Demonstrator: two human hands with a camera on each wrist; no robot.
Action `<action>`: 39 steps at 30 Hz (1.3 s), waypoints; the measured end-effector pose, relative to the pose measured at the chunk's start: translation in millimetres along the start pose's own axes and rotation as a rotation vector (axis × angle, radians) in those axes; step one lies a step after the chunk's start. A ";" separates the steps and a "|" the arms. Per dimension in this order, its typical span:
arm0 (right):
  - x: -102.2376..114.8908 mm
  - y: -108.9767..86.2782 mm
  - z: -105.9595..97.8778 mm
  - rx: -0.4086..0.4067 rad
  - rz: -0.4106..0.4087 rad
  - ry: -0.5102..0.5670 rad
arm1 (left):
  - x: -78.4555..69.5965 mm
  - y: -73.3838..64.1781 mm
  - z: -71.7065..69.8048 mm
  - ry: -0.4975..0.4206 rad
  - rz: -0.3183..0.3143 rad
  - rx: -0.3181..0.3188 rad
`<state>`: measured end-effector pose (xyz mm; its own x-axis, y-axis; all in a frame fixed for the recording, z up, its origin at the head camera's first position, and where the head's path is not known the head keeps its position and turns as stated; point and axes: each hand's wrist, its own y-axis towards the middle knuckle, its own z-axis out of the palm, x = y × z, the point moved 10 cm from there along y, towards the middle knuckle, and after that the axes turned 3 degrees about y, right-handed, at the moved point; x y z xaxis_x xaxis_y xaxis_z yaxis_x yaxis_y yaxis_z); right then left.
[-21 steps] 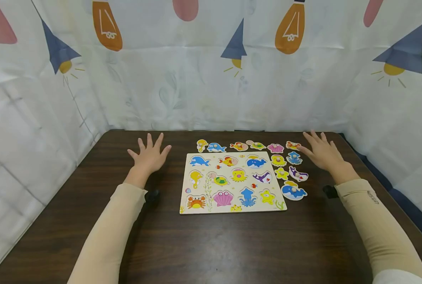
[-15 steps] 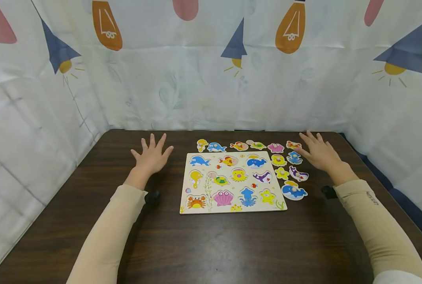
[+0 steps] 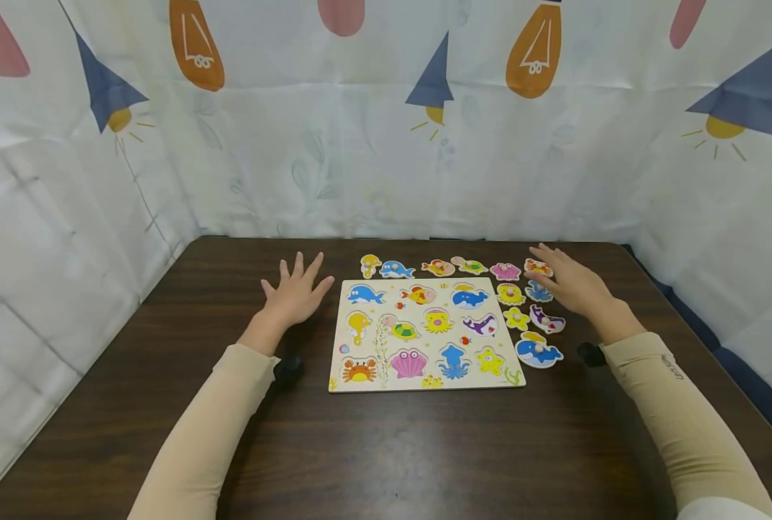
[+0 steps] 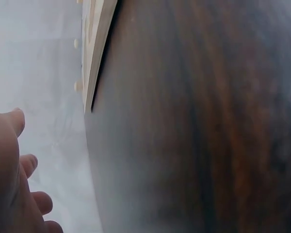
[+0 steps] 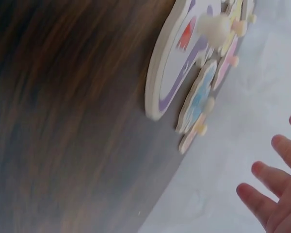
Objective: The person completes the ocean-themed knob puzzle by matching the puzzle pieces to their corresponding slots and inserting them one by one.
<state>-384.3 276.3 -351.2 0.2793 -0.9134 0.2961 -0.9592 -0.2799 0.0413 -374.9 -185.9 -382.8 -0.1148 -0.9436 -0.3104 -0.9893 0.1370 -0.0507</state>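
In the head view my left hand (image 3: 292,297) has its fingers spread, left of a pale wooden puzzle board (image 3: 374,336) printed with sea animals. My right hand (image 3: 577,285) reaches over the upper right pieces with fingers extended, holding nothing. Its fingertips overlap the crab piece (image 3: 536,266), and the blue squid piece (image 3: 539,292) is partly covered. Below that hand lie a purple whale piece (image 3: 547,319) and a blue whale piece (image 3: 538,352). In the right wrist view, fingers (image 5: 271,179) stay apart from the knobbed pieces. The left wrist view shows the board's edge (image 4: 98,53) beyond the left fingers.
Along the board's back edge lie a seahorse piece (image 3: 370,266), a small blue whale piece (image 3: 396,269), a fish piece (image 3: 438,268) and a turtle piece (image 3: 469,266). A shell, an octopus and a starfish piece (image 3: 515,318) flank its right. Patterned cloth (image 3: 373,159) hangs behind the dark table (image 3: 386,448).
Both hands have moved inward. My left hand has shifted right toward the board, and my right hand has shifted left over the crab and squid pieces.
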 end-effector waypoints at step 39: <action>22.6 24.5 39.1 0.139 -0.055 0.179 | -10.6 0.3 44.0 -0.039 0.133 0.153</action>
<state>-399.7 237.3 -380.8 0.3063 -0.8320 0.4625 -0.9238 -0.3771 -0.0667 -370.0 -162.7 -421.2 -0.2371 -0.9023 -0.3599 -0.9401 0.3066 -0.1492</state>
